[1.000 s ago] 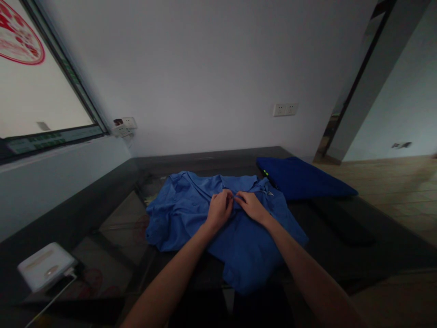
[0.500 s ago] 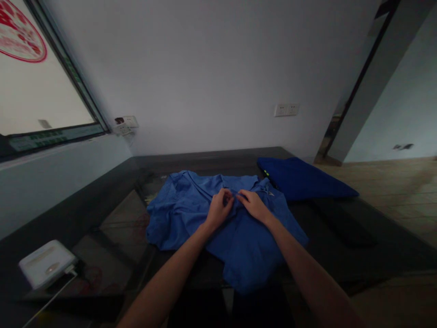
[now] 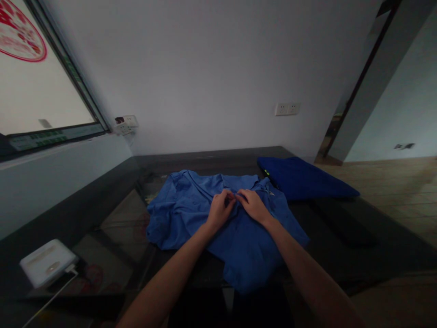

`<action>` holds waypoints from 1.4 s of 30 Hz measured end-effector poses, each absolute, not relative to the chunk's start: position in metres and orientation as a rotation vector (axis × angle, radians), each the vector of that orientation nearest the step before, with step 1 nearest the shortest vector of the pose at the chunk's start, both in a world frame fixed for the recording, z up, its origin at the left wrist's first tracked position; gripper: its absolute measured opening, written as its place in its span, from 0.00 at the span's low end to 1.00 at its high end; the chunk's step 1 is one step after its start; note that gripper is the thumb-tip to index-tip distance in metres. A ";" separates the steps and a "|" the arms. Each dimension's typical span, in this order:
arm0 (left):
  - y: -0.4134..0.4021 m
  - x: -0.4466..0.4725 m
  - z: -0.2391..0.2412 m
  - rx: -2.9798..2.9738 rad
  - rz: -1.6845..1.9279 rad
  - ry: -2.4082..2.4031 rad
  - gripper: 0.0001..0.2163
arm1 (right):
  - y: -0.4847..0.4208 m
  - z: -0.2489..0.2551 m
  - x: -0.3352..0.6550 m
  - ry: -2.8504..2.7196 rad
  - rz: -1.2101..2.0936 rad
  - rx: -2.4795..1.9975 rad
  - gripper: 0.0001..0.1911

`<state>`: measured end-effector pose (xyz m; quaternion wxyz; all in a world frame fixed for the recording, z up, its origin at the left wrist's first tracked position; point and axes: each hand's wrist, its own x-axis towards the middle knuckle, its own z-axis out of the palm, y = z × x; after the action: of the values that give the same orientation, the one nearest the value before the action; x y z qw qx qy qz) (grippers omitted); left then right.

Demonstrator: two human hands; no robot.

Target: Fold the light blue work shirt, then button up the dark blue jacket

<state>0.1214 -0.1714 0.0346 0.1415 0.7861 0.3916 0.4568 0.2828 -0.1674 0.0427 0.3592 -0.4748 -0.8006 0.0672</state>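
Note:
A blue shirt (image 3: 184, 209) lies spread and wrinkled on the dark table, one part of it hanging toward the near edge. Over its middle, my left hand (image 3: 221, 207) pinches the fabric between thumb and fingers. My right hand (image 3: 251, 205) grips the cloth just beside it, fingertips almost meeting those of the left. Whatever small detail sits between the fingertips is too dim and small to make out. A small pale mark shows on the shirt to the right of my right hand.
A darker blue folded cloth or bag (image 3: 303, 180) rests at the right back of the dark glossy table (image 3: 341, 255). At the left front sits a white box-shaped device (image 3: 49, 263) with a white cable. Wall sockets (image 3: 287, 109) are behind.
My hands have shifted very slightly, the fingertips drawing closer together on the shirt. The shirt and everything around it stay in place.

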 end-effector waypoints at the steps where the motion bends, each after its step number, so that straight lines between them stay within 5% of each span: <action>1: -0.173 0.122 0.036 2.283 1.312 1.117 0.04 | -0.167 0.043 0.284 -2.052 0.187 -1.212 0.10; 12: -0.153 0.105 0.045 2.065 1.429 1.217 0.07 | -0.166 0.052 0.290 -1.817 0.300 -1.198 0.10; 24: -0.130 0.076 0.026 2.236 0.790 1.523 0.08 | -0.163 0.057 0.307 -1.685 0.221 -1.307 0.19; 36: -0.136 0.081 0.041 2.412 1.256 1.368 0.05 | -0.157 0.062 0.335 -1.477 0.080 -1.425 0.19; 42: -0.147 0.087 0.051 2.237 1.263 1.358 0.06 | -0.151 0.051 0.335 -1.507 0.072 -1.471 0.12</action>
<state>0.0873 -0.1474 0.0508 0.1179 0.7645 0.4641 0.4316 0.3348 -0.1514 0.0509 0.4945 -0.6067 -0.6217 0.0296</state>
